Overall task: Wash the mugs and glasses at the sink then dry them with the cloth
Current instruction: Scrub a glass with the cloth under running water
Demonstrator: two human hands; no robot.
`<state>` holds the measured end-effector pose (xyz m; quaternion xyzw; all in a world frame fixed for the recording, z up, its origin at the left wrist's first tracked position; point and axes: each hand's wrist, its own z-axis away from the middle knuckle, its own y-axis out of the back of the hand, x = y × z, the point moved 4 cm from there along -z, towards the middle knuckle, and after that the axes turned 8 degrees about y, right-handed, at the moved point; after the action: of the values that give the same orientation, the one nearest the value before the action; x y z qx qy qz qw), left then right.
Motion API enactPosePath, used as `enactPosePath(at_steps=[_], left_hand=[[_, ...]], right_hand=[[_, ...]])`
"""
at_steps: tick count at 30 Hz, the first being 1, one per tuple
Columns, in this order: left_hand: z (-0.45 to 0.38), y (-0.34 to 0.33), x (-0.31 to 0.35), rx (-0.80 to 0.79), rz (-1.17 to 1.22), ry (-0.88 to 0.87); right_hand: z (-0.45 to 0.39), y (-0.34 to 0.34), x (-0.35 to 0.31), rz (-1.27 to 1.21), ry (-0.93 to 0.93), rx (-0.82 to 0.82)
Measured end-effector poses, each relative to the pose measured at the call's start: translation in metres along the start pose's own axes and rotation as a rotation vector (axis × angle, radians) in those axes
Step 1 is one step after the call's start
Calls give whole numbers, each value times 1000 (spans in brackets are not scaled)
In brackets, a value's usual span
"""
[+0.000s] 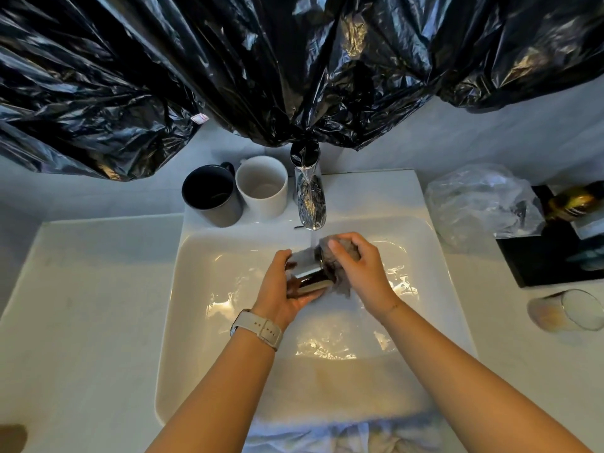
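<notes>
Head view: my left hand grips dark glass sideways over sink, under tap stream. My right hand pinches grey cloth against glass mouth. Black mug, white mug wait on worktop behind.

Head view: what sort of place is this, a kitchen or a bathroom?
Probably a bathroom vanity. A white basin set in a white counter, a chrome tap running, and what look like toiletry bottles on a black tray. Black plastic covers the wall.

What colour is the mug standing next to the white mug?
The mug is dark grey, almost black, inside and outside; the head view shows it.
</notes>
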<state>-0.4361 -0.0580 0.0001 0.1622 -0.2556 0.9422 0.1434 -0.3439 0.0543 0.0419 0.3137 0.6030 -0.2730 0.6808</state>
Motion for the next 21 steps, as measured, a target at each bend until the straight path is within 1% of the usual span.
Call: enactPosePath(at_steps=[2,3,6,9,11,13,14,16,18,19,21], left_hand=[[1,4,0,13,21,-41],[2,6,-1,27,25,-73],[8,12,-2,119,-30,-171],[15,10,-6,180,-106,-232],[21,5,-8,242,-141,-309],[25,-3,-11,294,-201,-417],[27,-5,-13,323,-264,-487],[32,-5,-14,412,-455,-672],[41,-6,-11,464,-669,-872],[44,-7,-10,446,-764,-953],[45,-9,-7,387,-928,-1063]], right_hand=[[11,0,10,-13,-59,-29],[18,-2,12,-66,-80,-38],[28,-12,9,-327,-116,13],[30,-23,-1,-317,-43,58],[33,-26,-3,-316,-58,120],[34,-26,2,-350,-153,192],[34,-27,6,-382,-241,187],[32,-31,13,-537,-487,59],[30,-33,15,-744,-726,-143],[27,-33,17,-813,-798,-223],[21,-32,20,-841,-869,-319]])
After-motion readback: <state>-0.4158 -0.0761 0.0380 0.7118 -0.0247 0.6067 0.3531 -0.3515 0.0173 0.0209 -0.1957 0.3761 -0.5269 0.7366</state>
